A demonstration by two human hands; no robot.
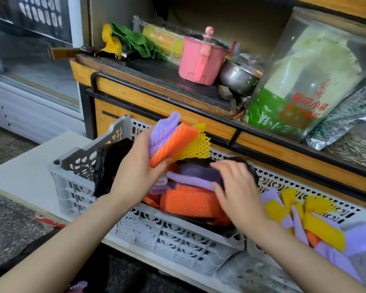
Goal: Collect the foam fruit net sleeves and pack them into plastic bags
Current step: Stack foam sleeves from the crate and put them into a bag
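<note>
Pinching, left hand (140, 163): lower edge of purple, orange, yellow foam net sleeves (173, 142); featherlight, squashy.
Right hand (237, 191), five o'clock: blurred, grip unclear.

Two crates side by side on a low platform, shelf behind.
Left crate (167, 235) sits on the platform (30, 172) with a bag (108, 163) inside it, packed sleeves (190, 201) in the bag. Right crate (262, 273) touches it on the right, loose sleeves (321, 231) in it. Left hand (135, 163) holds a stack of sleeves (173, 142) above the bag; right hand (239, 191) rests on the packed sleeves. Shelf (156, 70) behind carries lidded pot (201, 58), metal pot (237, 78) right of it, large packet (304, 81) further right. Glass cabinet (30, 49) far left.
</note>
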